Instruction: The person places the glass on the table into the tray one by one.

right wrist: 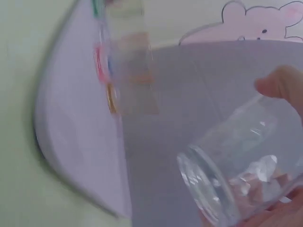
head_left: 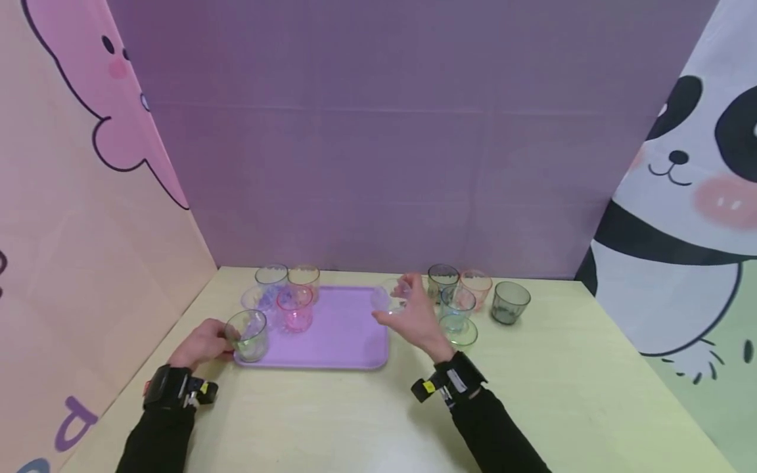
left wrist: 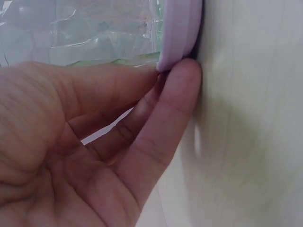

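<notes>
My left hand [head_left: 204, 343] is at the near left corner of a purple tray [head_left: 355, 328]. In the left wrist view its thumb and a finger pinch the tray's rim [left wrist: 182, 33], right beside a green-tinted glass [head_left: 253, 345] standing on that corner. A pink glass [head_left: 296, 315], an amber-rimmed glass [head_left: 310, 279] and bluish and clear ones cluster on the tray's left part. My right hand [head_left: 418, 320] holds a clear glass [head_left: 386, 299] by the tray's right edge; in the right wrist view this glass [right wrist: 241, 165] is tilted, its thick base toward the tray.
Right of the tray stand several more glasses: a dark grey one [head_left: 510, 303], a pinkish one [head_left: 476, 284], a blue-rimmed one [head_left: 458, 301] and a green-rimmed one [head_left: 461, 335]. A purple backdrop [head_left: 378, 164] rises at the table's far edge, with a printed panel on either side.
</notes>
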### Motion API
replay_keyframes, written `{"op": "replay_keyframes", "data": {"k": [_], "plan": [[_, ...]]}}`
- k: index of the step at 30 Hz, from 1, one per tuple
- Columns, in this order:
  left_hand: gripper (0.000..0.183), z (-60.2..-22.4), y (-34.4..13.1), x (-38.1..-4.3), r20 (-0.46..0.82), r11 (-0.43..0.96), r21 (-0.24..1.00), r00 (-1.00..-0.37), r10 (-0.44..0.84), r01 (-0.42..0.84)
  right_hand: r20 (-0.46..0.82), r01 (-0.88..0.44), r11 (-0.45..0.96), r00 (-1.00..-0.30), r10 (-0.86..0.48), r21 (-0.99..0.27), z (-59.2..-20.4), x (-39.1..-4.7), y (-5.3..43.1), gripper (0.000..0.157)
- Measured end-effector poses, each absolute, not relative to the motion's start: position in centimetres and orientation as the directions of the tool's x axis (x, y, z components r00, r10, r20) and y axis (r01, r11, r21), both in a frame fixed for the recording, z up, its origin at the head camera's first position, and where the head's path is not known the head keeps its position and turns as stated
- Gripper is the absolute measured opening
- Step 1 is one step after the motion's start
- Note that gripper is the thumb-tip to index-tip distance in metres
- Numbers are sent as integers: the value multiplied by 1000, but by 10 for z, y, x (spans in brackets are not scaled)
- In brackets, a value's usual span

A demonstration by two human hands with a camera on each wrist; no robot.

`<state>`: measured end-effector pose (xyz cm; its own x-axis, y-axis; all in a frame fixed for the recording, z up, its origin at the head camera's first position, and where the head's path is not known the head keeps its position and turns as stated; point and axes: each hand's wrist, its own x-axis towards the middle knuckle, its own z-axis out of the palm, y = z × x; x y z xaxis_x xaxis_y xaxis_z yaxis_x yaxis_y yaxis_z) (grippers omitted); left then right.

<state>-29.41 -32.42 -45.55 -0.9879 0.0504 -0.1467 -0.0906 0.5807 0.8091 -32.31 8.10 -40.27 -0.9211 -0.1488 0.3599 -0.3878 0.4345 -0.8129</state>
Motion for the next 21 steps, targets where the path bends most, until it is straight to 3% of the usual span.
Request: {"op": "replay_keyframes", "data": {"k": [7, 16, 21], "plan": [[18, -456, -324, -295, -156, 575, 812, -986, 52, -98, 365, -391, 359, -920, -140, -848, -416, -326, 59, 73], [17, -454, -324, -294, -150, 583, 807, -987, 51, -93, 210, -247, 160, -953, -217, -956, -434, -329, 27, 73], [17, -455, -323, -294, -137, 605, 791, -990, 37, -87, 224, -267, 154, -943, -248, -951, -443, -328, 3, 72]]}}
